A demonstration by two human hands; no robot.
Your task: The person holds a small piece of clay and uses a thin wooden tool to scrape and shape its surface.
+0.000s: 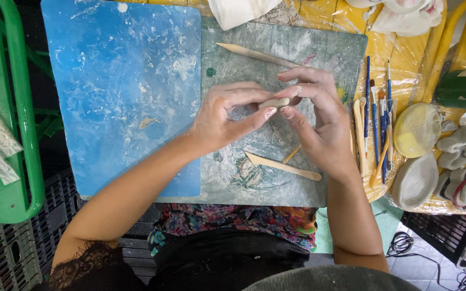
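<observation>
Clay piece (274, 102) between both hands (276, 116)

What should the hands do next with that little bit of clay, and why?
Probably keep rolling the small clay piece between the fingertips. The left hand and right hand both pinch it above the grey mat, and it looks lumpy, while the wooden tool lies unused.
</observation>
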